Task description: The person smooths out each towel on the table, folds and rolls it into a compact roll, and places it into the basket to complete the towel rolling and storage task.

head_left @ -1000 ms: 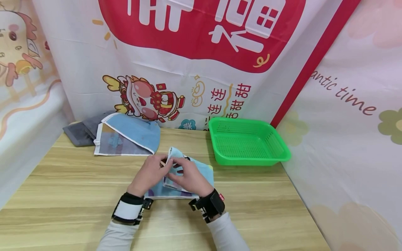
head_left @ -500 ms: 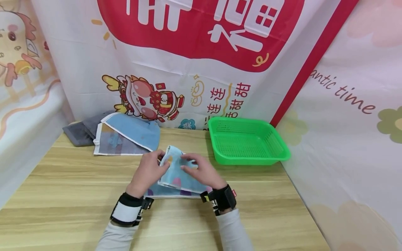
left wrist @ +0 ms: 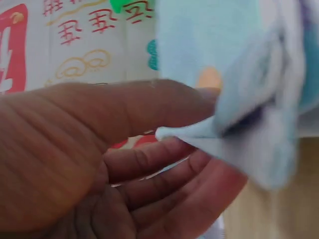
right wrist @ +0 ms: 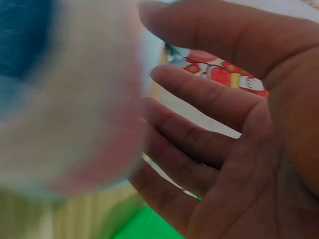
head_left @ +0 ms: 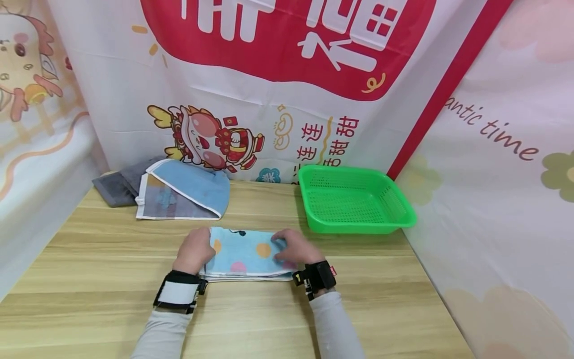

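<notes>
green basket [head_left: 354, 228] near printed banner [head_left: 269, 65]; white-edged blue cloth [head_left: 193, 182] overlapping dark grey cloth [head_left: 115, 190]; wooden table [head_left: 251, 319].

Beyond the left hand [head_left: 195, 251]'s grip, the back cloth [head_left: 251, 94] reads "福", "连连" and "甜甜"; right of the grip, the side cloth [head_left: 498, 199] shows "antic time".

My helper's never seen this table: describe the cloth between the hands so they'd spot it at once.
On the wooden table, look left of the green basket and a little nearer. Between the left hand and right hand lies a folded cloth. Orange and pink dots on light blue set it apart from the grey cloth and blue cloth at the back left.
</notes>
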Motion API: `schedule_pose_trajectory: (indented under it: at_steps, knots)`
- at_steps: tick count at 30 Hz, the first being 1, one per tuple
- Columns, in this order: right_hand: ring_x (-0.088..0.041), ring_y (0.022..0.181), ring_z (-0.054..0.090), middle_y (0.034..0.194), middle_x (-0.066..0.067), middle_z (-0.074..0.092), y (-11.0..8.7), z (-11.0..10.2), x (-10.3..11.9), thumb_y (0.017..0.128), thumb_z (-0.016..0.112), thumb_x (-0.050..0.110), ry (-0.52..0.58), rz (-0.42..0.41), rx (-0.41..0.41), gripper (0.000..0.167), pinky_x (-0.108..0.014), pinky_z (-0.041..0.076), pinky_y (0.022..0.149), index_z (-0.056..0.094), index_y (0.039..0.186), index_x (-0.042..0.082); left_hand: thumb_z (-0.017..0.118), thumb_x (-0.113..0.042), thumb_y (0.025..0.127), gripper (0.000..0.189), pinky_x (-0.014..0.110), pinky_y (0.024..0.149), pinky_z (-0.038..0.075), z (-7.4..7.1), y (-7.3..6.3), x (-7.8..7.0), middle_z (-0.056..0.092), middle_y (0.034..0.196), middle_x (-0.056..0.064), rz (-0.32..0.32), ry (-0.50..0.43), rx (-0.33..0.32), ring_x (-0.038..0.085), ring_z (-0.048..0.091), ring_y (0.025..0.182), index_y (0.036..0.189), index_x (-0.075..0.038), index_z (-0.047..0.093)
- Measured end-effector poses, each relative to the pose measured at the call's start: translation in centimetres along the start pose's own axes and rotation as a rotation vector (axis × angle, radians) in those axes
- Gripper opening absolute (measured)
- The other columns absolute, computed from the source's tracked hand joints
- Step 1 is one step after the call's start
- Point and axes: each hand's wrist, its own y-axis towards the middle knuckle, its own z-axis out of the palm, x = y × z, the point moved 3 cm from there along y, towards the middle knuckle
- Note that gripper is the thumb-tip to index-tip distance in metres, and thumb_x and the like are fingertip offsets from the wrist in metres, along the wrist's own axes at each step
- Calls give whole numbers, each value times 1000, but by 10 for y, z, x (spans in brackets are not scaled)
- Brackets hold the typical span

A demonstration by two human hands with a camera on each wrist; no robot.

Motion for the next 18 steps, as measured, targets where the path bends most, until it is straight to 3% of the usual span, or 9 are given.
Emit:
schedule_pose_trajectory:
  at_steps: [4,6,11,14,18]
  knots:
    - [-32,130,54,135,-12,63,5,8,-3,73,89,8,-45,5,-22,54,-50,42,111,70,124,7,60,9,83,16,33,53,34,0,1,4,38,66,9,-26,70,-28,24,40,60,76,0,49]
    - [-32,129,54,135,-12,63,6,10,-4,72,90,8,-48,5,-36,55,-49,41,112,71,123,7,65,5,82,9,38,52,42,-2,-2,-6,49,71,16,-9,117,-62,31,50,65,86,6,57]
    - [-32,128,54,135,-13,61,9,12,-5,69,92,9,-38,28,-66,56,-48,41,112,71,121,8,69,5,79,35,54,61,54,2,-10,-42,61,99,29,75,205,-151,47,60,90,114,7,67]
    - [-31,126,55,133,-13,62,9,12,-5,69,92,10,-47,35,-76,55,-47,42,111,72,119,8,67,5,80,20,50,58,54,15,-10,-50,63,92,25,81,214,-123,41,62,80,99,3,71]
    - [-31,124,56,132,-12,62,9,13,-4,69,92,11,-57,36,-77,54,-47,43,110,72,119,8,72,-2,81,8,47,55,52,31,-9,-48,61,84,22,42,220,-30,35,61,69,85,2,67]
